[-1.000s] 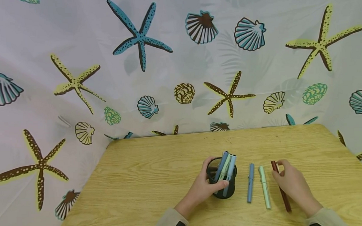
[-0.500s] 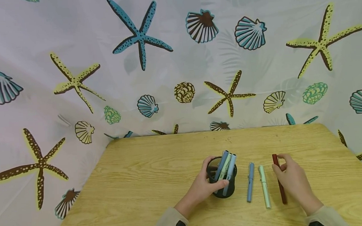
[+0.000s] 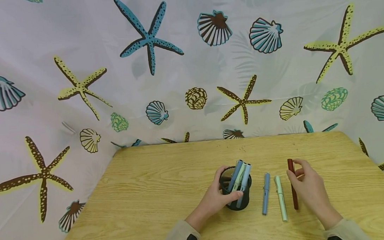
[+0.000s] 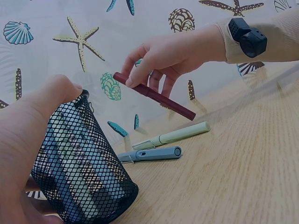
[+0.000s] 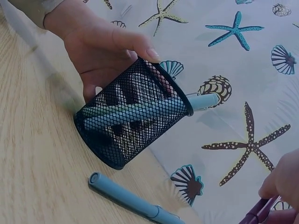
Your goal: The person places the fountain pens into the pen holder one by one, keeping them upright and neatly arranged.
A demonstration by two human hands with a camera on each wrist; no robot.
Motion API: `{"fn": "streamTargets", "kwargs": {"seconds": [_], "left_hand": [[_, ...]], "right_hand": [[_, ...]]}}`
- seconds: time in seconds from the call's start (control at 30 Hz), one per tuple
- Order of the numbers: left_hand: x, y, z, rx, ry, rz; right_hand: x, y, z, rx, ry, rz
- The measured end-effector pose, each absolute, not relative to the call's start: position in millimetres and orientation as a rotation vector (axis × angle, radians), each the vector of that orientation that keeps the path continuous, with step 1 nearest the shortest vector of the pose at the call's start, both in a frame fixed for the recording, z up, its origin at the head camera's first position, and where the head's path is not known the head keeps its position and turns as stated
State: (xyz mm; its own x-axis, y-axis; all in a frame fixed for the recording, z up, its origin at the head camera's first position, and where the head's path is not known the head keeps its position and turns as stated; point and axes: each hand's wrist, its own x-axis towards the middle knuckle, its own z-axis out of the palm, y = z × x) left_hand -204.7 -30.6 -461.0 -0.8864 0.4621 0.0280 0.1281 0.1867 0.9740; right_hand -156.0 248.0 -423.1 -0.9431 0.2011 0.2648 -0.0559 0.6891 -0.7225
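My left hand (image 3: 215, 198) grips a black mesh pen cup (image 3: 235, 196) standing on the wooden table (image 3: 156, 192); the cup (image 4: 81, 172) (image 5: 131, 126) holds three pens, two blue and one pale green. My right hand (image 3: 308, 186) pinches a dark red pen (image 3: 292, 183) near its top and holds it tilted above the table (image 4: 154, 95). A blue pen (image 3: 265, 193) and a pale green pen (image 3: 280, 198) lie side by side on the table between the cup and the red pen (image 5: 259, 212).
A curtain with starfish and shell prints (image 3: 190, 63) hangs close behind and around the table. The table's far edge (image 3: 230, 139) meets the curtain. Bare wood stretches left of the cup.
My right hand has lifted the red pen off the table and brought it more upright, its lower end swinging toward the green pen. My left hand and the cup have stayed put.
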Motion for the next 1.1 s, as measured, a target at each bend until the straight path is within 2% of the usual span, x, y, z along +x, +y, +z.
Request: {"fn": "streamTargets", "kwargs": {"seconds": [0.63, 1.1], "left_hand": [[-203, -30, -459, 0.549, 2.194, 1.752], [-204, -30, -459, 0.544, 2.210, 1.749]], "right_hand": [[-154, 234, -419, 0.069, -2.272, 1.012], [-155, 220, -410, 0.224, -2.128, 1.125]]}}
